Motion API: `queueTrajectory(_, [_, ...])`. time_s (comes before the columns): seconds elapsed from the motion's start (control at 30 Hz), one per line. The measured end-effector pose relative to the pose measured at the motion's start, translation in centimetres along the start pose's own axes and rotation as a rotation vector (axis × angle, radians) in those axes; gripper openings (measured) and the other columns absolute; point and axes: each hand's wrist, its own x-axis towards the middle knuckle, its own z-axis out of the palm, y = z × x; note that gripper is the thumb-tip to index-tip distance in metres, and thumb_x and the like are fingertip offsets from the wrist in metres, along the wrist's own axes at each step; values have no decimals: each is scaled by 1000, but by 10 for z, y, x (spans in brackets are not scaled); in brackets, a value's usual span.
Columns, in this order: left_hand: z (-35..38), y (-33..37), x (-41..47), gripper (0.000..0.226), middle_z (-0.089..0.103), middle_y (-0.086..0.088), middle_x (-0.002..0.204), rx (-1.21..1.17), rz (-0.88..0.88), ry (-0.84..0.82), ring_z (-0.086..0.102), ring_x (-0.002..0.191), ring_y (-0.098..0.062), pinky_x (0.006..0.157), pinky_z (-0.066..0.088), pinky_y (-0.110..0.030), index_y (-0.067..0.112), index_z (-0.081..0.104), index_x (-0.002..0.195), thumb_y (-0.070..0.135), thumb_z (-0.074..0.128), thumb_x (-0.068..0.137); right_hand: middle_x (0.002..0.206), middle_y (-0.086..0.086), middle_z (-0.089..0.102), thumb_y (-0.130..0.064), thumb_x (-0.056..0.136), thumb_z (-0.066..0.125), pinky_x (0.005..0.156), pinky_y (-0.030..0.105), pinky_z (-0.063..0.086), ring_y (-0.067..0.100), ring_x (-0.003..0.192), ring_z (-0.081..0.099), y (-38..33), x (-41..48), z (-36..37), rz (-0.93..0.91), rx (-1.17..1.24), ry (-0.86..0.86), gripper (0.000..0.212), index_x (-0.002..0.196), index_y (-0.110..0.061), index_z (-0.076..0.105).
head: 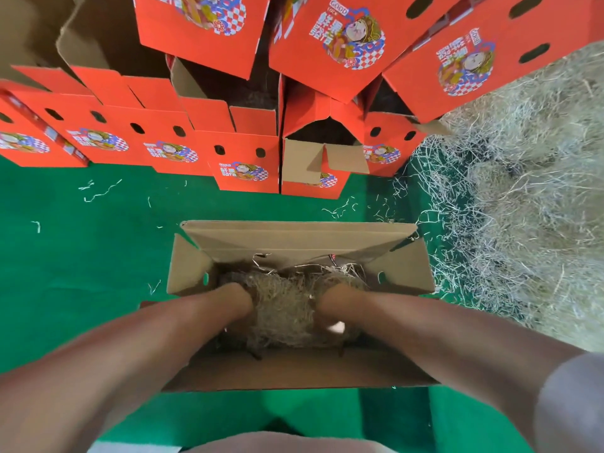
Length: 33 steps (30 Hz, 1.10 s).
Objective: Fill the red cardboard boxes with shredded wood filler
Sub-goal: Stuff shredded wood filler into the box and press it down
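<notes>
At the bottom right of the frame a pale sleeve (572, 403) covers the person's right upper arm, and both bare forearms reach forward into an open box (294, 367) that stands at lower centre on a green surface (81, 273). The box shows plain brown cardboard inside, its flaps are spread outward, and an oval handle hole in each end wall lets the green show through. A wad of shredded wood filler (281, 305) lies in the box between the wrists. The left hand (240, 297) is sunk into its left side and the right hand (331, 300) into its right side. The fingers of both hands are buried in the strands, so I cannot tell whether they are spread or closed round the filler. A small pale patch just beside the right wrist is too blurred to name. Beyond the box, loose strands (101, 191) lie scattered on the green. A large heap of filler (523, 207) fills the right side of the frame, near the box's right end. Across the upper part, red boxes (242, 165) printed with a cartoon picture and blue-and-white checks stand in a row with more piled tilted on top; several are open, showing their brown insides.
</notes>
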Motion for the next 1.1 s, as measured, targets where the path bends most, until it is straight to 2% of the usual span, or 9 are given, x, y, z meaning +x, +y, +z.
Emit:
queueTrajectory(0.17, [5, -4, 6, 37, 54, -16, 128, 29, -28, -45, 53, 114, -31, 94, 42, -38, 2, 55, 124, 21, 52, 93, 125, 9, 53, -14, 92, 48, 89, 34, 45, 27, 110, 52, 2, -8, 7, -152, -16, -1, 42, 134, -14, 46])
queueTrajectory(0.33, [-18, 0, 6, 30, 62, -11, 118, -77, -122, 496, 59, 108, -28, 82, 49, -37, 7, 58, 118, 5, 43, 92, 109, 10, 64, -6, 86, 53, 72, 34, 50, 28, 98, 63, 2, -16, -15, -26, 85, 449, 27, 113, -9, 59])
queueTrajectory(0.47, [-14, 1, 13, 36, 53, -13, 131, 3, -142, 359, 53, 119, -27, 94, 44, -35, 4, 51, 127, 10, 48, 92, 128, 10, 53, -16, 92, 49, 84, 37, 50, 27, 113, 55, 15, -2, -3, 102, -78, 68, 34, 125, -9, 53])
queueTrajectory(0.6, [4, -13, 18, 61, 11, -7, 156, -43, -23, 151, 19, 141, -29, 113, 23, -43, 24, 15, 149, 37, 43, 96, 142, 12, 40, -13, 91, 53, 93, 30, 41, 26, 123, 45, 25, 5, 10, -62, 54, -73, 56, 142, -8, 31])
queueTrajectory(0.67, [1, -10, 12, 52, 27, -10, 150, -49, -22, 222, 34, 134, -32, 104, 37, -44, 22, 32, 142, 21, 50, 93, 148, 10, 31, -6, 92, 47, 97, 32, 38, 27, 131, 37, 28, 2, 10, -83, 67, -40, 60, 146, -12, 22])
queueTrajectory(0.77, [-13, -4, 4, 22, 64, -7, 104, -71, -75, 581, 61, 82, -21, 66, 51, -31, 10, 61, 101, 16, 46, 87, 135, 9, 48, -5, 92, 46, 84, 35, 47, 27, 121, 49, 27, -5, 4, -12, -20, 166, 41, 132, -8, 44])
queueTrajectory(0.87, [-16, 3, 11, 36, 58, -9, 114, -242, 83, 727, 60, 90, -23, 72, 49, -31, 13, 55, 119, 14, 45, 84, 117, 9, 60, -7, 89, 53, 70, 34, 48, 27, 104, 60, 13, -14, -1, 86, 13, 329, 26, 114, -8, 58])
queueTrajectory(0.97, [-10, 18, 28, 71, 8, -2, 156, -338, 262, 477, 25, 136, -33, 106, 30, -50, 28, 20, 146, 4, 48, 86, 125, 12, 53, -12, 92, 50, 83, 35, 46, 27, 109, 54, 6, -10, 13, -39, -8, 129, 34, 126, -7, 50])
queueTrajectory(1.1, [-3, 22, 44, 81, -29, 7, 151, -122, 130, 316, -29, 136, -34, 108, -2, -65, 42, 16, 145, 3, 52, 84, 144, 12, 35, -17, 96, 40, 105, 45, 29, 30, 132, 33, 9, -6, 31, -51, 9, -87, 42, 137, -9, 40])
